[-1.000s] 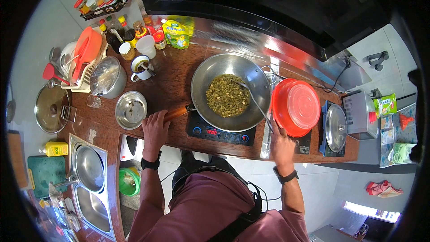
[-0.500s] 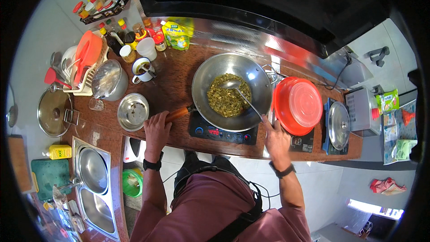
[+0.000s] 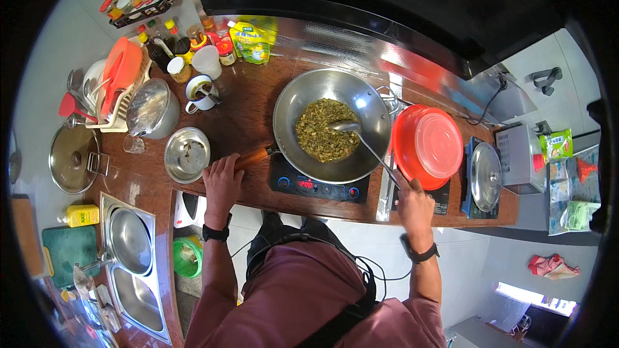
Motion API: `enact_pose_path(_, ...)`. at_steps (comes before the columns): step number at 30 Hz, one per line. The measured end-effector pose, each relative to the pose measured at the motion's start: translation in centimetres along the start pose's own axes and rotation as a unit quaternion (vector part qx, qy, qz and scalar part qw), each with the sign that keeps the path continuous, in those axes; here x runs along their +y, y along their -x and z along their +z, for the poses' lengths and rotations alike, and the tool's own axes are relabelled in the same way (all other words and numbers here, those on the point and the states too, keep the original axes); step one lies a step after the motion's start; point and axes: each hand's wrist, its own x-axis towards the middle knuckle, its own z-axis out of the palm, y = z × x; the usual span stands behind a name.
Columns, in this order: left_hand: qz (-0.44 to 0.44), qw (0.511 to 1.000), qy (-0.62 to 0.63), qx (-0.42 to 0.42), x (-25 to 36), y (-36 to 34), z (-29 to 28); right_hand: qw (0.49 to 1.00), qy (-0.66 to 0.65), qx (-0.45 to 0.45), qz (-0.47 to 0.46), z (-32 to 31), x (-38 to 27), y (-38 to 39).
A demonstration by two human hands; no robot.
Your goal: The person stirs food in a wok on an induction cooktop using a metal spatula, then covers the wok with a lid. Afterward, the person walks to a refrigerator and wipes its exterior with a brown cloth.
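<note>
A steel wok (image 3: 293,100) sits on a black induction cooktop (image 3: 284,183) with lit red digits. Its wooden handle (image 3: 254,158) points left toward me, and my left hand (image 3: 223,180) is closed round the handle's end. Finely chopped greenish-brown food (image 3: 322,145) lies in the wok's bottom. My right hand (image 3: 415,205) is closed on the handle of a metal ladle (image 3: 376,153). The ladle's bowl rests against the right side of the food, and its shaft crosses the wok's near right rim.
Right of the wok stand a red basin (image 3: 403,154) with a red lid and a steel pot lid (image 3: 485,177). To the left are a small steel bowl (image 3: 173,166), an enamel mug (image 3: 205,104), a covered pot (image 3: 169,119), seasoning jars (image 3: 179,69) and a sink (image 3: 145,306).
The ladle's bowl has moved right across the food. My right hand has shifted right and a little nearer to me, while my left hand keeps hold of the wok handle.
</note>
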Motion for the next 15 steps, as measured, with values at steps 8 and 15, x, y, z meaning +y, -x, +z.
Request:
enact_pose_path(8,-0.004,1.000,0.001,-0.003,0.0,-0.1,0.0,0.998,0.032,0.033,-0.033,-3.7,1.3,1.9)
enact_pose_path(15,-0.009,1.000,0.006,0.000,0.0,-0.1,-0.1,0.998,0.056,-0.019,0.012,-4.8,0.5,2.8)
